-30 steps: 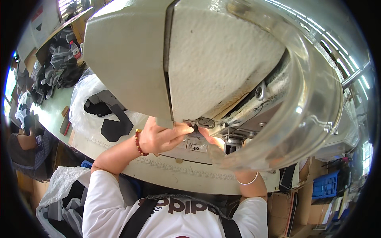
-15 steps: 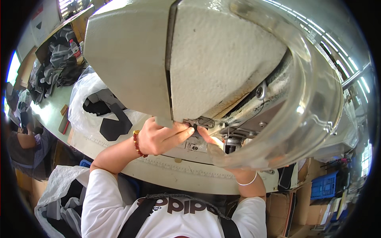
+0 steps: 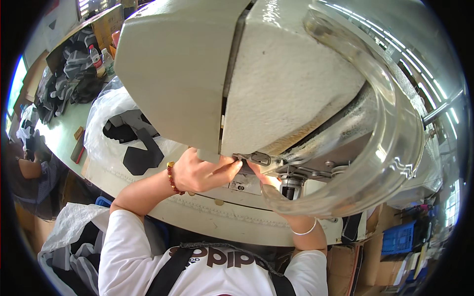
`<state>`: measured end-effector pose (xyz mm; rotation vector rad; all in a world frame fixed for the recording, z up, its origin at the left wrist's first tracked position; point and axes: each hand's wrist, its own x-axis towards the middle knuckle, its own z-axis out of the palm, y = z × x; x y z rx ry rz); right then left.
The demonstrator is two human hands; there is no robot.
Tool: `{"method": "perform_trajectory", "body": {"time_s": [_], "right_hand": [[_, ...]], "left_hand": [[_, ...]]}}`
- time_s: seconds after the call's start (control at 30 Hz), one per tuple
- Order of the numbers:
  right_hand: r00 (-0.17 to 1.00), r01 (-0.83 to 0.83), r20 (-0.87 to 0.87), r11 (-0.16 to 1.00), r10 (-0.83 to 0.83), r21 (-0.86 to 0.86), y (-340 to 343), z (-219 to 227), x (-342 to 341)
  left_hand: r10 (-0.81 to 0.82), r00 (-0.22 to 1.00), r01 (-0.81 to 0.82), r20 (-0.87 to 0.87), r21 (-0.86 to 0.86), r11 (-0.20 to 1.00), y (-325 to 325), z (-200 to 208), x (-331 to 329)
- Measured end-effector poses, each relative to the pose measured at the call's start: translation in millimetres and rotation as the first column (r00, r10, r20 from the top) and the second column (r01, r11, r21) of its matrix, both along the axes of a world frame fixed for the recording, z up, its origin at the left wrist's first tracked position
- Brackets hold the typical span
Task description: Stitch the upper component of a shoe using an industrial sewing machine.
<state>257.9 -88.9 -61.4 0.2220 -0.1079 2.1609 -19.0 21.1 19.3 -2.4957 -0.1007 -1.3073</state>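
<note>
A pale sewing machine (image 3: pixel 291 84) fills the upper middle, and both my hands work low beneath its head. My left hand (image 3: pixel 200 170), a beaded bracelet at its wrist, has thumb and fingers pinched together on a small dark piece of fabric (image 3: pixel 243 168) beside the presser foot area. From the other side my right hand (image 3: pixel 260 172) reaches in, its index finger stretched to that same piece. A curved clear plastic guard (image 3: pixel 340 200) covers much of the right hand, so its other fingers are hidden. Little of the dark piece shows between the fingertips.
Left of the machine, dark cut pieces (image 3: pixel 143 159) lie on a clear plastic bag (image 3: pixel 98 128). Dark and grey pieces (image 3: pixel 74 69) and bottles (image 3: pixel 96 60) crowd the far left table. A white sack (image 3: pixel 69 217) sits low left, a blue crate (image 3: pixel 398 238) low right. Another person (image 3: pixel 37 177) sits at left.
The view has shifted slightly, so the machine head appears farther right and lower. Both hands keep almost the same pose at the small dark piece, which now shows less.
</note>
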Motion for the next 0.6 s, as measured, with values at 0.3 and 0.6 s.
{"method": "perform_trajectory", "body": {"time_s": [0.3, 0.6], "right_hand": [[0.687, 0.081, 0.512, 0.755, -0.515, 0.651, 1.5, 13.1, 5.2], [-0.314, -0.296, 0.496, 0.580, -0.809, 0.759, -8.6, 29.7, -3.1]], "left_hand": [[0.101, 0.995, -0.102, 0.019, 0.201, 0.974, 5.4, -3.9, -0.9], [-0.054, 0.998, 0.054, 0.030, 0.020, 0.998, 8.7, 0.3, 4.6]]}}
